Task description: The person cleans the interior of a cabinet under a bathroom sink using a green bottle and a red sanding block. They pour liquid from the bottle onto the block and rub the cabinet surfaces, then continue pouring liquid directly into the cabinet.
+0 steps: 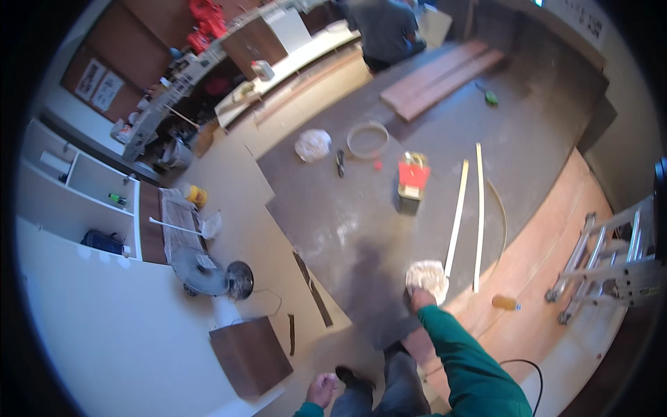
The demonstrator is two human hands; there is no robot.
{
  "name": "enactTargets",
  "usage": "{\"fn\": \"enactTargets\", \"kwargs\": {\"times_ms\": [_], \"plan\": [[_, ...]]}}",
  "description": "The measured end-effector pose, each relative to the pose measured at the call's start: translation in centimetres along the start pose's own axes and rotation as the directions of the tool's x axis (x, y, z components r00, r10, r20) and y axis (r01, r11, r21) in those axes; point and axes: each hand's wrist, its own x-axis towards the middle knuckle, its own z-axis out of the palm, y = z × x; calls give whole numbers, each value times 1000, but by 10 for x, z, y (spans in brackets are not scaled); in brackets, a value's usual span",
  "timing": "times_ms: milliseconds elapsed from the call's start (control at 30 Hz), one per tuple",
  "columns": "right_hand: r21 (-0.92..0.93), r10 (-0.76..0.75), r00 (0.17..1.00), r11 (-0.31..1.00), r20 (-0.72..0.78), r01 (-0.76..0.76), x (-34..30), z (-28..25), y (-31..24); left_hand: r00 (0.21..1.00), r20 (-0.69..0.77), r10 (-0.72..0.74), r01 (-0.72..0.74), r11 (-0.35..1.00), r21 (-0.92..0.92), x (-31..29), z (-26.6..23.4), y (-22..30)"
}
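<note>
Pale bundle (429, 276): roundish, direction and long axis indistinct; near right edge of brown sheet (313, 215). Right hand (422, 299) against bundle's near side, grip unclear. Left hand (322, 390) off near corner, finger state unclear.

White cabinet (83, 285) beside beige floor (236, 174)

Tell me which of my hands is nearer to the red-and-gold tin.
Right. Your right hand, at the pale bundle, is on the tin's near side; your left hand is farther back, to the left.
</note>
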Motion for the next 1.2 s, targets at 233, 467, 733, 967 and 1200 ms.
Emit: {"fn": "enactTargets", "kwargs": {"times_ms": [233, 467, 733, 967, 1200], "plan": [[-105, 116, 942, 982, -314, -156, 1, 16, 16, 887, -91, 454, -463, 863, -202, 22, 26, -27], [-20, -21, 932, 1000, -362, 15, -64, 69, 21, 949, -73, 308, -316, 934, -169, -56, -10, -82], [363, -224, 923, 870, -314, 334, -261, -17, -157, 635, -84, 768, -700, 618, 358, -51, -36, 31], [109, -751, 352, 355, -559, 929, -405, -48, -269, 661, -113, 742, -727, 597, -339, -109, -66, 98], [250, -904, 340, 278, -257, 928, -427, -95, -262, 611, -329, 720, -727, 347, -592, -134, -53, 128]]}}
